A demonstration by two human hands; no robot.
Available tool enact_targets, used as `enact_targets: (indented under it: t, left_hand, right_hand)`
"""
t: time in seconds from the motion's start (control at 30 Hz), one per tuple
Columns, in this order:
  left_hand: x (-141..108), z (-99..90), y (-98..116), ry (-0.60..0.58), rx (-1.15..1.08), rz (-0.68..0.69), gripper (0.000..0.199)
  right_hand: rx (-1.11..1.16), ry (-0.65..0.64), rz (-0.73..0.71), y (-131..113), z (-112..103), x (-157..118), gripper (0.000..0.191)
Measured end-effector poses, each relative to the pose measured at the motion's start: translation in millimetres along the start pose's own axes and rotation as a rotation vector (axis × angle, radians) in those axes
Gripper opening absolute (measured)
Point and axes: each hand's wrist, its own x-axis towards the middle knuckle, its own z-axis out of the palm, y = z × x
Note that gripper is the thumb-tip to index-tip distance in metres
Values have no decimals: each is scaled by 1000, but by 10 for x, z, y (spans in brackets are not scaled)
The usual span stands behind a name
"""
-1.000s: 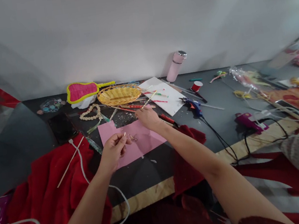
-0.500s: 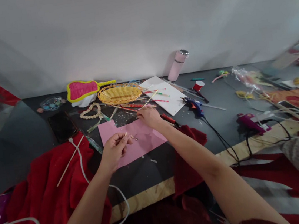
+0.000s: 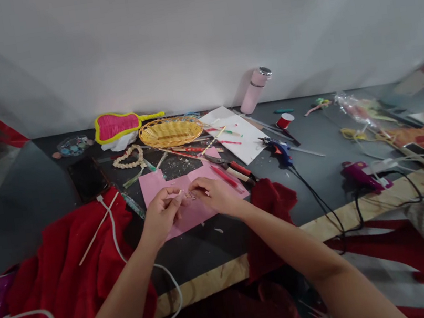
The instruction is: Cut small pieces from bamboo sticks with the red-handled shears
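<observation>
My left hand (image 3: 162,214) pinches a small pale piece (image 3: 180,192) between thumb and fingertips, above a cut sheet of pink paper (image 3: 189,221). Close beside it on the right, my right hand (image 3: 214,193) has its fingers drawn together, and whatever they hold is too small to make out. Tiny light bits (image 3: 190,196) show between the two hands. Just beyond my right hand, a red pen (image 3: 223,176) lies on the pink paper, near red-handled pliers (image 3: 240,169).
Behind stand a wicker basket (image 3: 170,133), a pink-and-yellow paddle shape (image 3: 117,128) and a pink bottle (image 3: 255,90). A blue glue gun (image 3: 280,151) trails its cord at right. Red cloth (image 3: 80,263), a phone (image 3: 87,177) and a beaded heart (image 3: 128,158) lie left.
My right hand has come back from the pencils and tools toward me and left, to the fingertips of my left hand. The red pen and pliers are uncovered. My left hand stays put.
</observation>
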Motion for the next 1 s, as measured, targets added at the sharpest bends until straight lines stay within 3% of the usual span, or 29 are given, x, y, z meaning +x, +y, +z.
enact_targets:
  t: [0.1, 0.27, 0.4, 1.0]
  left_hand:
    - [-11, 25, -12, -14, 24, 34, 34]
    - [-16, 64, -59, -13, 53, 37, 30]
    - [-28, 88, -96, -26, 116, 61, 26]
    - [-52, 124, -101, -54, 270, 90, 16]
  right_hand:
    - [161, 81, -17, 70, 9, -67, 20]
    - [392, 86, 39, 197, 38, -100, 12]
    - [545, 82, 86, 208, 110, -147, 21]
    - [446, 47, 33, 118, 104, -201, 16]
